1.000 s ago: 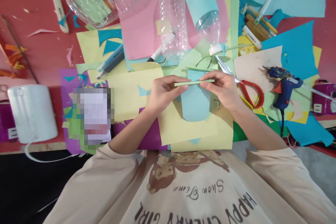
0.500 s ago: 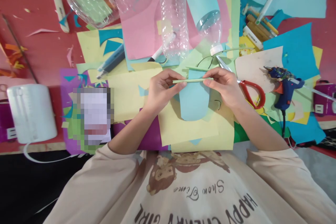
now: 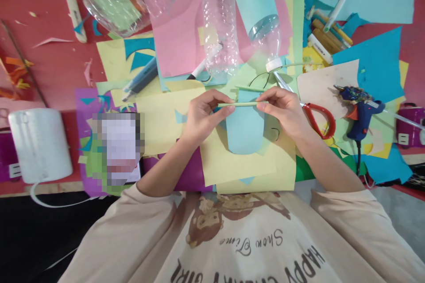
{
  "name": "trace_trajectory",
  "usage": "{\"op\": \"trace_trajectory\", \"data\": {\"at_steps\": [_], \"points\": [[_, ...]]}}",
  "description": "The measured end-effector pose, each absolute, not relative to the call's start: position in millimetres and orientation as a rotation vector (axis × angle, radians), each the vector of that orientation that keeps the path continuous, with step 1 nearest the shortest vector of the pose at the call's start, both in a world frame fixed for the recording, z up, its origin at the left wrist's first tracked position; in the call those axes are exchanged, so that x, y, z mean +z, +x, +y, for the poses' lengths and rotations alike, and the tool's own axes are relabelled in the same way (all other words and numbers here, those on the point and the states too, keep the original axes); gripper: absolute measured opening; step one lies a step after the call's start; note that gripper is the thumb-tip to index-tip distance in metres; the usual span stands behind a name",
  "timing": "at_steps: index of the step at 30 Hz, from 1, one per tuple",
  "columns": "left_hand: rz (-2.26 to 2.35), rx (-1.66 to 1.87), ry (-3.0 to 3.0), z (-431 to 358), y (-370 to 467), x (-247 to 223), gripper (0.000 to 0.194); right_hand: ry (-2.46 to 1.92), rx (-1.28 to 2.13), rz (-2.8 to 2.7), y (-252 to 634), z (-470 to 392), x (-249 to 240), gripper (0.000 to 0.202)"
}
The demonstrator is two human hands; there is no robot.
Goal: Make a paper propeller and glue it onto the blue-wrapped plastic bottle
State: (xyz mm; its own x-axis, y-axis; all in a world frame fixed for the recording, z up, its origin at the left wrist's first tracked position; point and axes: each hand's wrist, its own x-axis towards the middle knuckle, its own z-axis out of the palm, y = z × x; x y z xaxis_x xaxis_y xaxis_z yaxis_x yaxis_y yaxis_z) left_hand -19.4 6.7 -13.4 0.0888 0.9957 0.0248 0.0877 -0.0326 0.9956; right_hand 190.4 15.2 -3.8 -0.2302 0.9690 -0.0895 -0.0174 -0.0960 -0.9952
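A narrow light-green paper strip [image 3: 245, 104] stretches level between my two hands. My left hand [image 3: 208, 112] pinches its left end between thumb and fingers, and my right hand [image 3: 281, 108] pinches the right end the same way. Beneath the strip lies a light-blue paper cutout [image 3: 245, 132] with a rounded lower edge, resting on yellow paper [image 3: 239, 170]. Another thin green strip [image 3: 249, 88] shows just beyond my fingers. Scissors with red handles [image 3: 320, 121] lie right beside my right hand, their blades partly covered.
A blue hot glue gun [image 3: 360, 117] with its cord lies at the right. Clear plastic bottles [image 3: 221, 22] stand or lie at the back. On the left are a phone [image 3: 121, 146], blurred out, and a white case [image 3: 40, 145]. Markers [image 3: 322, 46] and paper scraps cover the red table.
The green strip sits very slightly lower in the picture and looks a little thinner, as if tilted or pressed flatter. Both hands keep their pinch; little else differs.
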Motion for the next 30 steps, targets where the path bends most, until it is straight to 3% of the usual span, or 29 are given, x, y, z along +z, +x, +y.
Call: {"op": "trace_trajectory", "data": {"at_steps": [6, 15, 21, 30], "points": [[1.247, 1.21, 1.298, 11.9, -25.2, -10.5, 0.02, -1.128, 1.434, -1.287, 198.8, 20.0, -5.5, 0.019], [1.266, 1.699, 1.101, 32.4, -51.5, 12.0, 0.025, -1.155, 1.126, -1.308, 204.8, 25.0, -2.5, 0.017], [1.416, 1.885, 1.069, 36.7, -76.8, 26.0, 0.017, -1.231, 0.958, -1.367, 206.6, 25.7, 2.2, 0.015], [1.579, 1.362, 1.129, 0.8, -102.2, -8.0, 0.02, -1.283, 0.778, -1.572, 214.6, 33.9, 10.3, 0.016]]}}
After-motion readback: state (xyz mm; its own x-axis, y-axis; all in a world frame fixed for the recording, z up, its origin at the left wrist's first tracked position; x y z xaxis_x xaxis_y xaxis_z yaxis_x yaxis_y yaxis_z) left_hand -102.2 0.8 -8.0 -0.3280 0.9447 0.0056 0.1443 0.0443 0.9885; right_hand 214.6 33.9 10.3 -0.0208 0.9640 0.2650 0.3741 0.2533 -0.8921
